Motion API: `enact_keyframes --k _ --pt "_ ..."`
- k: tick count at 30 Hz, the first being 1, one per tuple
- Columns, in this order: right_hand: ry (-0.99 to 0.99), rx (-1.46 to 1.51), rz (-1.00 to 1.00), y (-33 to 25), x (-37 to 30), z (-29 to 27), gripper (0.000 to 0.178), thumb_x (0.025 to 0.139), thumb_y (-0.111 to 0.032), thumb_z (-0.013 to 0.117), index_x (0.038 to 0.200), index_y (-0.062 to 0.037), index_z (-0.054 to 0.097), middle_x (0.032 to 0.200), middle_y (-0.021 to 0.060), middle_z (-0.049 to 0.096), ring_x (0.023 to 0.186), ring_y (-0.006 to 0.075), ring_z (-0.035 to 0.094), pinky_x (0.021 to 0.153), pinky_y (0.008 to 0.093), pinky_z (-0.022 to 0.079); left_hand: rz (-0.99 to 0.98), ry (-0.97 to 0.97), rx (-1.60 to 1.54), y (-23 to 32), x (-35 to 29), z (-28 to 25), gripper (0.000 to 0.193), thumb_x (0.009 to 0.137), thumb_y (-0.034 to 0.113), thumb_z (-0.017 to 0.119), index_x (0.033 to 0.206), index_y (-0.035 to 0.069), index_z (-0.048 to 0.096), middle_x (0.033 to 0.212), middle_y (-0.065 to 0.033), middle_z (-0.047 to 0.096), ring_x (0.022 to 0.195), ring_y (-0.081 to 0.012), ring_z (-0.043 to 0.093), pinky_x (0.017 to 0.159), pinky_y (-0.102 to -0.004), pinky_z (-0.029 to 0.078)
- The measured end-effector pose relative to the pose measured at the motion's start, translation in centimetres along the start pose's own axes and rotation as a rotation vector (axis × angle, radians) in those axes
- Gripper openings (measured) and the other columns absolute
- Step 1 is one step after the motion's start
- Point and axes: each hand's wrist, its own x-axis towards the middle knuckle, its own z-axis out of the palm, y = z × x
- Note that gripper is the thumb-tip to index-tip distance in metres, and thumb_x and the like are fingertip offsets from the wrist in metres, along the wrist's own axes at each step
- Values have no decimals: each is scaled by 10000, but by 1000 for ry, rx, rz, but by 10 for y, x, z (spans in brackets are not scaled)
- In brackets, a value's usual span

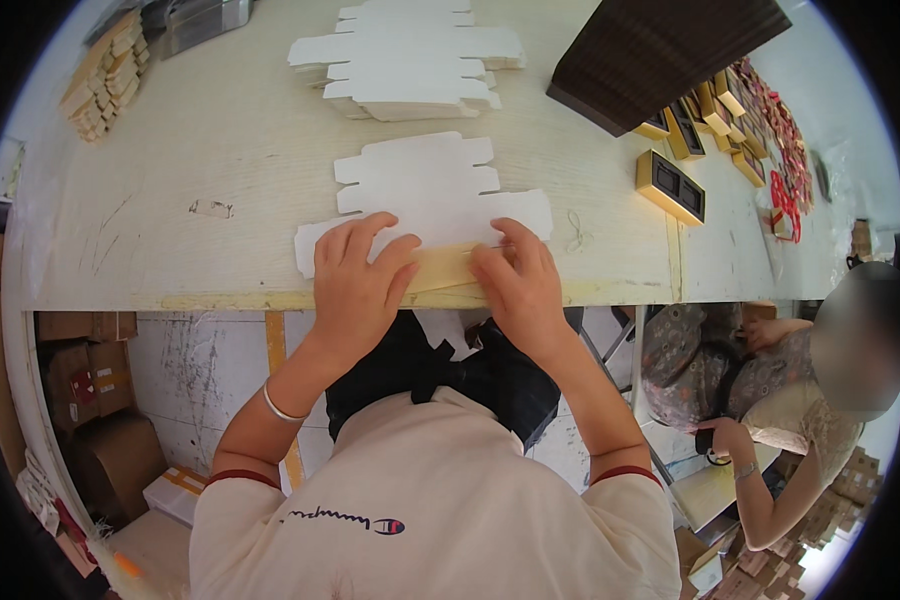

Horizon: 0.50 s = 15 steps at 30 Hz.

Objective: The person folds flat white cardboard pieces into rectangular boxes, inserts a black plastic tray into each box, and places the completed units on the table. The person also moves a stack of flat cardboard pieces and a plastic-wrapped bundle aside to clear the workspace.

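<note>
A flat, die-cut white cardboard box blank (pixel 420 180) lies on the table in front of me. Along its near edge a pale gold strip (pixel 445 268) shows between my hands; it looks like a flap folded over. My left hand (pixel 358 275) grips the left part of this edge, fingers bent over the white card and thumb by the gold strip. On the other side my right hand (pixel 520 278) is closed the same way, its thumb and fingertips on the strip's right end. The card under the fingers is partly hidden.
Farther back is a stack of white box blanks (pixel 405 60). A dark brown box (pixel 660 60) stands at the right, near several gold boxes with black inserts (pixel 672 188) and red cords (pixel 790 190). Wooden pieces (pixel 108 75) lie far left. Another person (pixel 770 390) sits at right.
</note>
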Motion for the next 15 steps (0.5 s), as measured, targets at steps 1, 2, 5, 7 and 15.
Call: enact_keyframes --k 1,2,5,7,15 --pt "2 -37 -59 -3 3 -5 255 748 -73 679 987 -37 599 1070 122 555 890 277 566 794 386 460 37 -27 26 -4 -4 1 232 734 114 720 958 89 664 1042 -59 591 938 -271 525 825 -392 405" --pt "3 -72 -118 -3 4 -8 275 749 -77 681 1008 -35 599 1088 126 550 921 278 562 819 386 457 72 -55 53 -5 -7 2 255 727 125 726 971 92 661 1076 -54 577 977 -274 510 850 -402 393" --pt "-141 56 -146 0 -6 -5 351 746 -98 700 1067 -12 586 1121 132 557 1008 300 545 852 420 437 112 -141 -83 -2 -11 -4 279 711 148 737 973 86 665 1042 -44 574 954 -265 510 828 -402 398" --pt "-199 51 -158 -6 -13 -9 378 730 -105 699 1074 -1 583 1110 124 555 1001 296 545 849 411 438 105 -163 -65 3 -17 -11 279 705 151 739 966 80 674 1011 -39 573 937 -254 511 820 -394 401" --pt "-251 -3 -159 -17 -10 -10 332 665 -18 603 994 3 561 959 114 536 880 267 528 763 356 437 62 -251 -198 -1 -15 -17 229 732 118 715 949 53 672 795 -46 561 744 -232 540 628 -335 435"
